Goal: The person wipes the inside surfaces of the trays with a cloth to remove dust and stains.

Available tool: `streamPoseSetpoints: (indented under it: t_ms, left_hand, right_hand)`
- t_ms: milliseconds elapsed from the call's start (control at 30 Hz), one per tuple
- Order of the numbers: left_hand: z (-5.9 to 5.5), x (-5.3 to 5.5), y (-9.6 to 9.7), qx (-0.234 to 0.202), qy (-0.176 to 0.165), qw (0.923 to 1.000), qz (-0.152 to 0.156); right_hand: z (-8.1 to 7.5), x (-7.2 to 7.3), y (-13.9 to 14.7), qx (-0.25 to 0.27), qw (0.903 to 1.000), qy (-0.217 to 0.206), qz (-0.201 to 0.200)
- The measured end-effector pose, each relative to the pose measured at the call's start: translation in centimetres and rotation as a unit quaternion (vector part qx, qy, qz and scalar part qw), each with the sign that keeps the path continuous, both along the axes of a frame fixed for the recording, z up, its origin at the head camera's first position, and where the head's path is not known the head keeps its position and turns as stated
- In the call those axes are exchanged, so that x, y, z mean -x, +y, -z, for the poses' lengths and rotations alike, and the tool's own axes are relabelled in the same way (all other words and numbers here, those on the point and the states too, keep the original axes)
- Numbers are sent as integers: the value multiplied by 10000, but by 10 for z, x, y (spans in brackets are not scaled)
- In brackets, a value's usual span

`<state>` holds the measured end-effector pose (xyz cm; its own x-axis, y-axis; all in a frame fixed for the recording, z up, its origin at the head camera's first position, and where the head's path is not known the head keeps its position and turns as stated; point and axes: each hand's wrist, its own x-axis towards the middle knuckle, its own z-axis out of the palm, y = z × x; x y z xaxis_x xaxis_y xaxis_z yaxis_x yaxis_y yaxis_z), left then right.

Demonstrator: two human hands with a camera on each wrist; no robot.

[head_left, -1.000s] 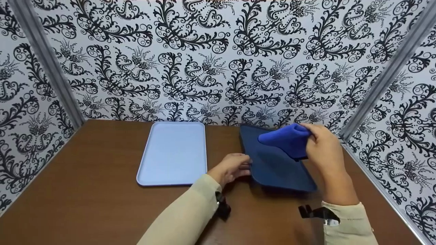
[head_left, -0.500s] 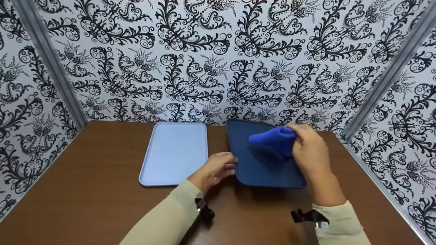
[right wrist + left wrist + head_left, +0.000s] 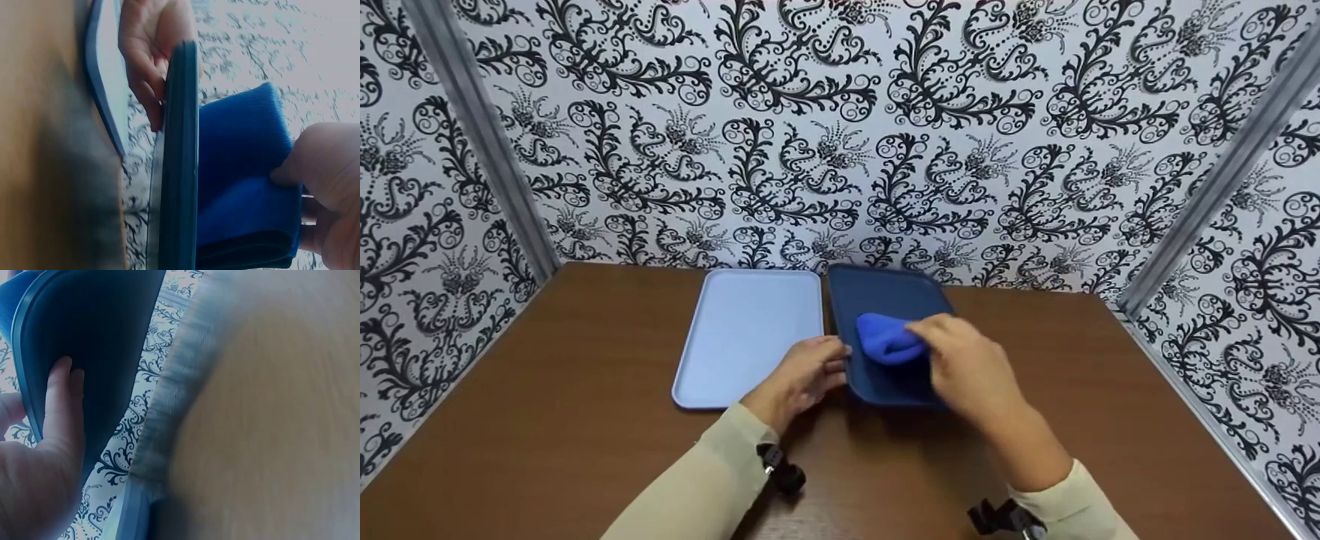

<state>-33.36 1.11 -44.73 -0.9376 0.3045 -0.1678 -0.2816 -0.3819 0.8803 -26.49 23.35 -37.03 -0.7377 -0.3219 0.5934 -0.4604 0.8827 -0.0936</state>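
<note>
In the head view my left hand (image 3: 810, 367) holds the left rim of a dark blue tray (image 3: 870, 289). From the left wrist view, its fingers (image 3: 63, 405) lie flat along the tray's underside (image 3: 107, 332) and the thumb is at the rim. The tray is raised off the table, as the right wrist view shows. My right hand (image 3: 971, 367) grips a folded bright blue cloth (image 3: 889, 339) by its edge, over the tray's upper face. Seen from the right wrist, the cloth (image 3: 242, 169) reaches the tray's face, with the thumb pressed on its fold.
A pale blue tray (image 3: 750, 330) lies on the brown wooden table (image 3: 585, 435), just left of the dark tray. Behind the table stands a wall (image 3: 810, 135) with black scroll patterns, and similar panels close in both sides.
The dark tray has moved left, closer to the pale tray, along with my left hand. My right hand has swept the cloth left and toward me over the tray.
</note>
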Motion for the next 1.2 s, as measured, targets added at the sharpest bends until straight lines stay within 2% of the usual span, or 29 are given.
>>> streamPoseSetpoints:
  t_ms: [233,433,600,700,867,1200]
  left_hand:
    - [-1,-3,-16,343,-238,9991,50]
    - [1,-4,-22,175,-72,9996,-204]
    - [2,-6,-25,137,115,9997,-167]
    - [0,-7,-27,176,81,9997,-163]
    - [-2,-9,-27,243,-103,9996,-125]
    - [-4,-14,-26,335,-182,9990,-239]
  right_hand:
    - [13,-4,-15,-625,9973,-93,-378]
    - [19,-7,-21,-965,9916,-82,-856]
    - [22,-7,-24,-1230,9863,-185,-1079]
    - [25,-6,-26,-1363,9825,-138,-1263]
    - [27,-4,-27,-1514,9780,26,-1438]
    - [24,6,-16,-1486,9758,-221,-1589]
